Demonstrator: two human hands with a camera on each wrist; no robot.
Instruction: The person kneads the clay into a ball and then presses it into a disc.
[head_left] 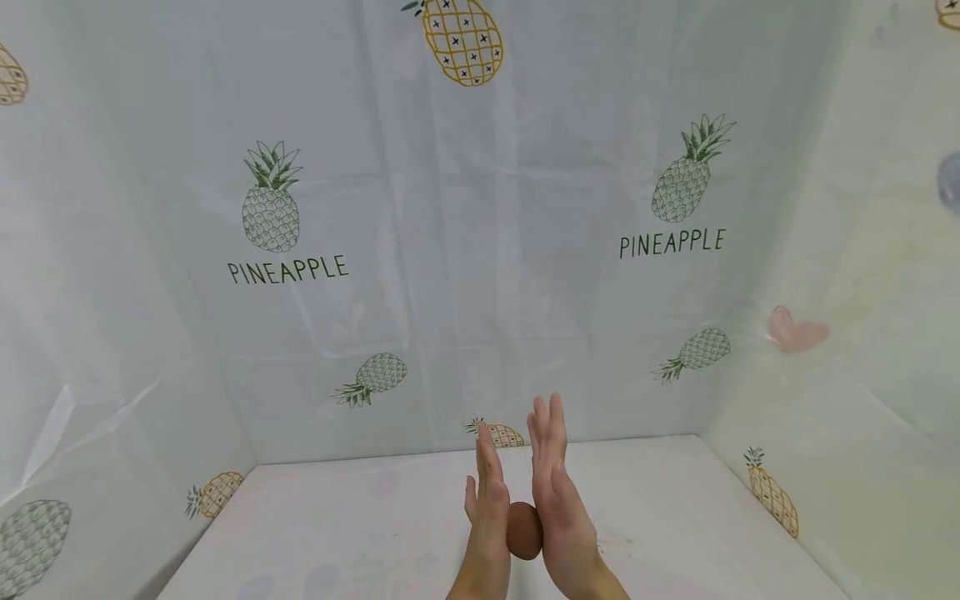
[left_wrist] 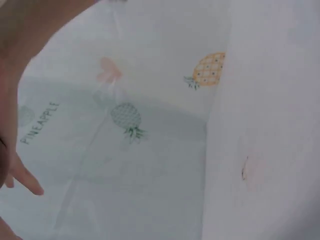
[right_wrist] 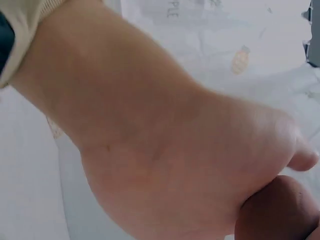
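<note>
A smooth brown egg-shaped ball (head_left: 524, 531) is pressed between two facing palms, above the white surface. My left hand (head_left: 489, 500) stands upright on its left, fingers straight and pointing up and away. On the other side, the palm of my right hand (head_left: 561, 504) touches the ball, its fingers also straight. The right wrist view shows the ball (right_wrist: 278, 210) against the right palm (right_wrist: 180, 165), partly cut off by the frame. Only a dark sliver of it shows at the left edge of the left wrist view.
A white tabletop (head_left: 360, 517) lies beneath the hands. White sheeting (head_left: 465, 250) printed with pineapples rises behind and on both sides. Small brownish marks (head_left: 617, 543) are on the tabletop right of the hands.
</note>
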